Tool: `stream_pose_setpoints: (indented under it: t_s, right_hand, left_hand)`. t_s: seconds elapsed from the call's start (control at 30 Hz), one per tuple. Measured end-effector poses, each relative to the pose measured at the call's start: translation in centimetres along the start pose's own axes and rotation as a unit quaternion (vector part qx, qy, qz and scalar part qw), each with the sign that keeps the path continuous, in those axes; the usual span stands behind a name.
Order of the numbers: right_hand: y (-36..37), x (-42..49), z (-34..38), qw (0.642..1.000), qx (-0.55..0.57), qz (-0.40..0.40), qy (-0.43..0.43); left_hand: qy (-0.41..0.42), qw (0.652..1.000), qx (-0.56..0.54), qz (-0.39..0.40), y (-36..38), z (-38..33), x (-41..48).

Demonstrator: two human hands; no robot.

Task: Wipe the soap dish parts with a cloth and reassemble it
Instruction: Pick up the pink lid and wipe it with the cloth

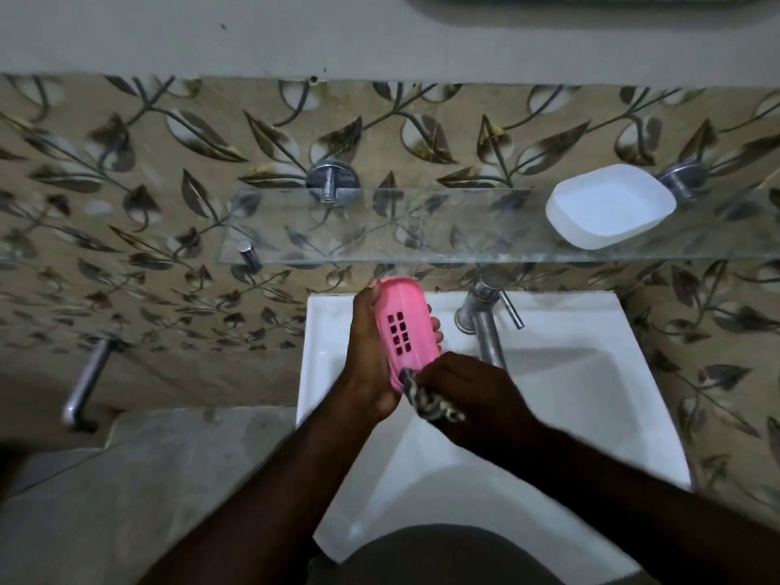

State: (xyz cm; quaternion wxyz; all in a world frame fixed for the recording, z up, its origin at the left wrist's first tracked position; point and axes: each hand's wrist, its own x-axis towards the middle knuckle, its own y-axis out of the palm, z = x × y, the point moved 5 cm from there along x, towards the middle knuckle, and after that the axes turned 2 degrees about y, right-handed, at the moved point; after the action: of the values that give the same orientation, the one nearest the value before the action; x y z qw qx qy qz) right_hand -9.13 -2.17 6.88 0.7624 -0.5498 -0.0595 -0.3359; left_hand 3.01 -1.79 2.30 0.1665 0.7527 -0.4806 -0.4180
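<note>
Leaf-patterned tiles back a glass shelf above a white basin (1 chrome tap on its rim).

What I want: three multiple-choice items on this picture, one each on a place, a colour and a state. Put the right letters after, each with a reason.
1. Where is the white base? A in the sink; B on the floor; C on the glass shelf.
2. What colour is the slotted tray? A pink; B blue; C green.
3. What is the right hand doing? A hanging idle; B gripping the cloth; C turning the tap.
1 C: it sits on the shelf, at right. 2 A: plainly pink. 3 B: it curls round the cloth at the tray's near end.
</note>
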Motion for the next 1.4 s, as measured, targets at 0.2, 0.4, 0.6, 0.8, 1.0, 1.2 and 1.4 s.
stream_pose_setpoints:
  t_s: [0.2, 0.4, 0.6, 0.8, 1.0, 1.2, 1.4]
  right_hand:
    - [0.0, -0.3, -2.5, 0.976, -0.117, 0.134, -0.127]
    - [-1.2, 0.7, -4.0, 0.991, 0.028, 0.001, 0.132]
    - [-0.4, -1.9, -6.3, 0.728, 0.471, -0.159, 0.472]
    - [-1.5, -2.2, -4.3, 0.709, 0.540, -0.097, 0.442]
    - [-2.5, 2.4, -0.6, 0.953, 0.189, 0.008, 0.237]
    - [0.1, 2.9, 2.0, 0.972, 0.054, 0.131, 0.190]
    - [-0.9, 2.7, 1.4, 0.970, 0.004, 0.117, 0.211]
  left_hand:
    - [-0.123, 0.992, -0.002, 0.029, -1.4, 1.0, 0.0]
    - [-0.089, 0.994, -0.042, 0.052, -3.2, 0.0, -0.5]
    - [-0.043, 0.989, -0.083, 0.115, -3.5, 0.1, -0.9]
    - [-0.021, 0.991, -0.065, 0.117, -3.3, 0.2, -1.2]
    - [-0.010, 0.995, -0.060, 0.085, -1.8, 1.8, -1.6]
    - [-0.007, 0.996, -0.041, 0.084, -1.4, 1.5, -1.9]
    - [-0.021, 0.996, -0.017, 0.086, -1.3, 1.6, -1.6]
